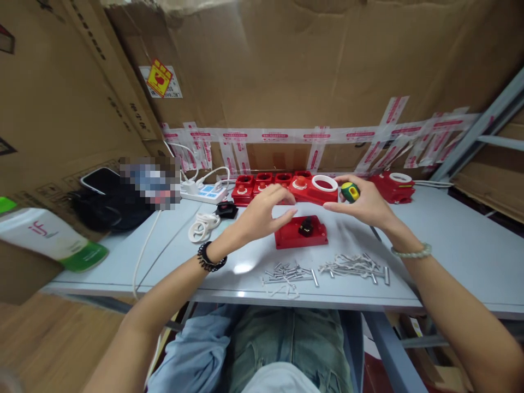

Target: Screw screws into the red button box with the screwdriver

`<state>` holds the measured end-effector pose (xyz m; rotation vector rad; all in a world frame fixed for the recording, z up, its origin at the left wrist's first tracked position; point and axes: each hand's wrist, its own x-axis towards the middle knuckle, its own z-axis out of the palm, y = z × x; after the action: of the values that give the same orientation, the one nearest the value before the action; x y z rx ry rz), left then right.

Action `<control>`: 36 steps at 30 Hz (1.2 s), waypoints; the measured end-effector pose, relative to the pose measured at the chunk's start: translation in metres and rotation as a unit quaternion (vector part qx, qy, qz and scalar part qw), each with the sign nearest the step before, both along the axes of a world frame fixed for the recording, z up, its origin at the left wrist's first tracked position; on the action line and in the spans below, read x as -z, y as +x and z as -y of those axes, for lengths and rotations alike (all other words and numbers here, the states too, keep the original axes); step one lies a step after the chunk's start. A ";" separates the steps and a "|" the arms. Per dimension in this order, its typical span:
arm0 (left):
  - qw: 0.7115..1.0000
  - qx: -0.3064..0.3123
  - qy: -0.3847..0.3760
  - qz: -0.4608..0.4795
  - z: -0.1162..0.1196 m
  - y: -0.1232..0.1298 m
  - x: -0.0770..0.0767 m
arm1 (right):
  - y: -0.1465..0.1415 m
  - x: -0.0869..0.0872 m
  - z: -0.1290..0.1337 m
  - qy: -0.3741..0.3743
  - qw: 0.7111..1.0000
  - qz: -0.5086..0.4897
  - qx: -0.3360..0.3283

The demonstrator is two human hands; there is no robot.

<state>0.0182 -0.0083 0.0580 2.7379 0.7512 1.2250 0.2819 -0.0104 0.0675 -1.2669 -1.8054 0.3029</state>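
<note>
My left hand (266,214) hovers above the table with thumb and fingers apart and nothing between them. Just right of it lies an open red plastic box half (282,240) with a black part (305,226) inside. My right hand (366,203) is closed around a screwdriver (350,192) with a green and yellow handle; its dark shaft shows below the palm. Behind both hands stands a red housing (311,195) bearing a red push button (300,181) and a white ring (325,183). The right fingertips are close to that ring; whether they touch it I cannot tell.
Metal screws (290,272) and handled pins with white cords (354,266) lie near the front edge. More red housings (242,190) line the back, another (395,188) at right. A power strip (204,192), white cord coil (200,229) and bottle (49,234) are left.
</note>
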 end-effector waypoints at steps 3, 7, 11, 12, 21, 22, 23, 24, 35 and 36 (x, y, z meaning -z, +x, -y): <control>0.995 -0.034 0.072 0.052 0.001 0.010 -0.005 | -0.008 0.002 0.006 0.042 0.998 0.039 -0.026; 0.992 -0.040 0.120 -0.016 0.008 0.010 -0.001 | -0.024 0.009 0.014 0.122 0.985 0.099 -0.075; 0.988 -0.028 0.149 -0.029 0.006 0.007 0.005 | -0.035 0.016 0.019 0.224 0.956 0.142 -0.123; 0.987 -0.012 0.157 -0.025 0.004 0.006 0.006 | -0.036 0.016 0.021 0.246 0.950 0.145 -0.127; 0.979 0.025 0.168 0.109 0.012 0.007 0.002 | -0.043 0.005 0.032 0.280 0.947 0.021 -0.158; 0.979 0.029 0.158 0.124 0.014 0.008 0.001 | -0.043 0.003 0.033 0.263 0.952 0.017 -0.159; 0.979 0.035 0.147 0.134 0.016 0.009 0.001 | -0.043 0.001 0.035 0.245 0.957 0.015 -0.156; 0.979 0.043 0.142 0.139 0.017 0.010 0.002 | -0.044 -0.001 0.036 0.227 0.962 0.011 -0.151; 0.967 0.040 0.226 0.114 0.011 0.008 0.003 | -0.052 -0.012 0.039 0.097 0.962 -0.105 -0.234; 0.966 0.039 0.226 0.115 0.011 0.007 0.002 | -0.054 -0.013 0.039 0.091 0.962 -0.110 -0.234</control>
<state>0.0253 -0.0196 0.0561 2.8361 0.3713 1.8534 0.2282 -0.0495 0.0800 -0.6395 -1.8719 0.5049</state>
